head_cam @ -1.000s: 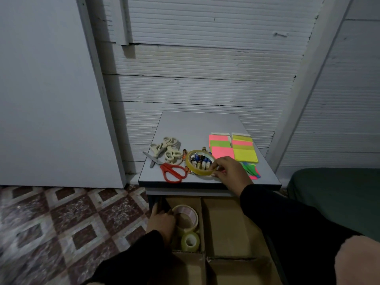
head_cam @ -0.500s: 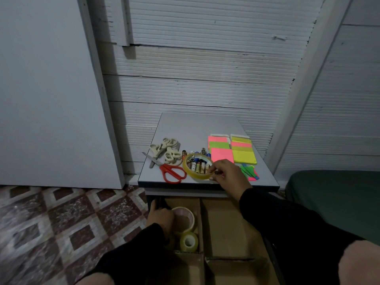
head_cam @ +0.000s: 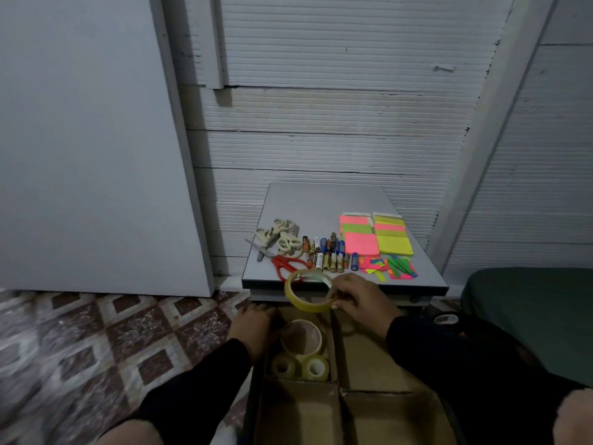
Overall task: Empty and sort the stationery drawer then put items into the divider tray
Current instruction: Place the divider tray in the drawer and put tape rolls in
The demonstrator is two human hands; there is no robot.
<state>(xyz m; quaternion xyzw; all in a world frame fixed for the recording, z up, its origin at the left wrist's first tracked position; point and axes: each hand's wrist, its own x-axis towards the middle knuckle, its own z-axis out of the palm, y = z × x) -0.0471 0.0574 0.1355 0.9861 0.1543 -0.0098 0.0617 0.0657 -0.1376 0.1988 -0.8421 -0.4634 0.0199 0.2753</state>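
Our right hand point(head_cam: 356, 298) has lifted the wide yellow tape roll point(head_cam: 308, 292) off the table top point(head_cam: 321, 203), where it ringed the batteries point(head_cam: 327, 255) a second ago. It now hangs in the air past the table's front edge, above the cardboard divider tray point(head_cam: 369, 358), pinched at its right rim between our thumb and fingers. We judge the tape is heading for the left compartment, where a large pale roll point(head_cam: 301, 337) and two small clear rolls point(head_cam: 300, 367) already lie, so the tape group is nearly gathered. Our left hand point(head_cam: 255, 327) rests against the tray's left wall; whether its fingers curl round the wall we cannot tell.

The lifted roll is a thin, glossy, translucent hoop, light to carry. The tray is matte brown card with thin partitions. On the smooth grey table remain the batteries, red-handled scissors point(head_cam: 285, 264), cream-handled scissors point(head_cam: 279, 239), flat neon sticky-note pads point(head_cam: 375, 239) and loose neon paper strips point(head_cam: 390, 268).
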